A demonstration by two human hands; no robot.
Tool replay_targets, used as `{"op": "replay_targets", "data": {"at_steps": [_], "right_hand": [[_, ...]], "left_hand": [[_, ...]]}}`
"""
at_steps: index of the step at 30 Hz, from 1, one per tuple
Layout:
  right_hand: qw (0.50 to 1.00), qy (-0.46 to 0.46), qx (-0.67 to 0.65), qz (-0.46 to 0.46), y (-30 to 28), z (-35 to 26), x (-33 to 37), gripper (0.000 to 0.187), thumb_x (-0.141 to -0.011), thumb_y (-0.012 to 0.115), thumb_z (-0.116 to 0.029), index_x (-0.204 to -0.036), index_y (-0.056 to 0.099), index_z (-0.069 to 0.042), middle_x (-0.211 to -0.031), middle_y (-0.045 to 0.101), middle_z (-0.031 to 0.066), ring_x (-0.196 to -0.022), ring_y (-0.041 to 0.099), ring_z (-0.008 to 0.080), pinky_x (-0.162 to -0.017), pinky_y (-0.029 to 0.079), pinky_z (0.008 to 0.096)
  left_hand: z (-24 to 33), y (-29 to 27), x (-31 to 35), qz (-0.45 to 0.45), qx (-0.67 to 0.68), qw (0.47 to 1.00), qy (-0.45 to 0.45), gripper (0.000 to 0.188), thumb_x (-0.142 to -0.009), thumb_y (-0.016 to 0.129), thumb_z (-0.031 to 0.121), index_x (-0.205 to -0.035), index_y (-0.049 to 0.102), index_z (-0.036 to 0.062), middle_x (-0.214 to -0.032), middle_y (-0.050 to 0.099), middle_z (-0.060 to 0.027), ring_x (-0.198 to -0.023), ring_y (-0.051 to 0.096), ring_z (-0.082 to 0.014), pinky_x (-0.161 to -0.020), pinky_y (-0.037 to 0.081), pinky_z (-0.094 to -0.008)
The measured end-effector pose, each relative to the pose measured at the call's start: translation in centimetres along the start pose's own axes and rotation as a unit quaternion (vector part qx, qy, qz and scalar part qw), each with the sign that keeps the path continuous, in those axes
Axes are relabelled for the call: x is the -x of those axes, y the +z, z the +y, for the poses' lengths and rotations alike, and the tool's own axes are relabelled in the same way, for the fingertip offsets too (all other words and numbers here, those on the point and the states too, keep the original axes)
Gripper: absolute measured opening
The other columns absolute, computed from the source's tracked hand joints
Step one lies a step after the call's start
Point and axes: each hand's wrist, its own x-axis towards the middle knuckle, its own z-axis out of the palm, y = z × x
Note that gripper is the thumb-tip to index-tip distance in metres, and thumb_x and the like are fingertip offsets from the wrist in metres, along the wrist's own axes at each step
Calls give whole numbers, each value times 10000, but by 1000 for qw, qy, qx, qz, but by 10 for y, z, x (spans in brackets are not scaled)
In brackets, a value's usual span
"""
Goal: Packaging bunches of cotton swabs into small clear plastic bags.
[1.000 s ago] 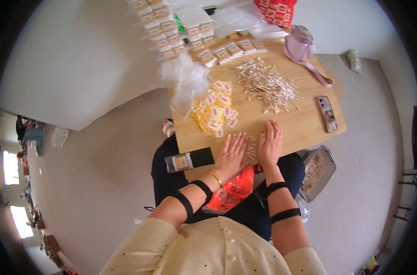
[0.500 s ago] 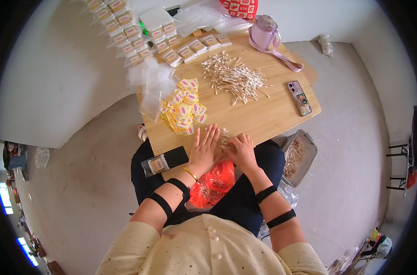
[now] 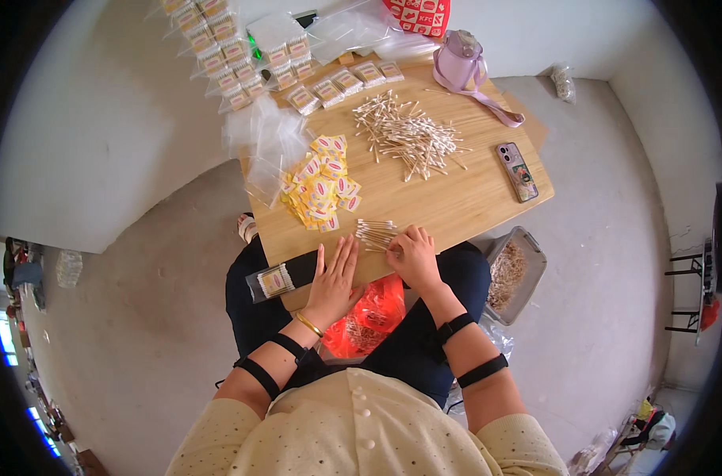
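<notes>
Near the table's front edge lies a small row of cotton swabs (image 3: pixel 374 232), roughly side by side. My right hand (image 3: pixel 415 258) is closed at their right ends, its fingertips pinching there; the exact grip is partly hidden. My left hand (image 3: pixel 334 279) holds nothing and lies flat, fingers stretched out, at the table edge to the left of the row. Beside it is a black pad (image 3: pixel 301 268) bearing a clear bag of swabs with a yellow label card (image 3: pixel 275 281). Farther off are a loose heap of cotton swabs (image 3: pixel 408 136) and a pile of yellow-and-white cards (image 3: pixel 319 189).
Clear plastic bags (image 3: pixel 267 143) lie at the table's left, with packed swab boxes (image 3: pixel 327 92) behind. A lilac bottle (image 3: pixel 459 63) and a phone (image 3: pixel 517 171) are on the right. Below sit a red bag (image 3: pixel 369 317) between my legs and a grey bin (image 3: pixel 519 274) of swabs.
My left hand has drawn back left and toward me, away from the swabs, uncovering the row. My right hand stays at the right ends, shifted slightly.
</notes>
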Motion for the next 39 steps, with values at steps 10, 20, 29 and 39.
{"op": "replay_targets", "data": {"at_steps": [10, 20, 29, 39], "right_hand": [[999, 4, -29, 22, -14, 2, 0, 100, -787, 737, -164, -859, 679, -126, -978, 586, 99, -990, 573, 332, -882, 480, 447], [999, 0, -33, 11, -6, -1, 1, 95, -794, 721, -153, -869, 673, -119, -972, 579, 103, -990, 574, 328, -866, 480, 456], [1000, -4, 1, -9, 2, -37, -1, 146, -810, 750, -213, -892, 671, -121, -1021, 573, 100, -1025, 564, 327, -862, 469, 464], [999, -13, 24, -34, 3, -22, -4, 121, -792, 737, -183, -882, 686, -120, -1014, 581, 90, -1049, 564, 314, -885, 482, 466]], "left_hand": [[5, 5, -6, 11, -6, 999, 29, 737, -945, 638, 429, -1571, 380, 137, -1667, 249, -161, -1567, 180, -327, -1254, 66, -614], [-16, -2, 8, -4, 9, 1000, 28, 687, -938, 662, 409, -1544, 426, 186, -1639, 283, -168, -1557, 185, -354, -1241, 82, -641], [-22, 4, 13, 8, 12, 1000, 26, 703, -926, 676, 374, -1552, 408, 200, -1635, 289, -175, -1551, 200, -363, -1238, 88, -647], [-23, -1, 7, 6, 19, 999, 33, 654, -921, 680, 371, -1512, 453, 208, -1628, 292, -187, -1545, 210, -371, -1236, 90, -651]]}}
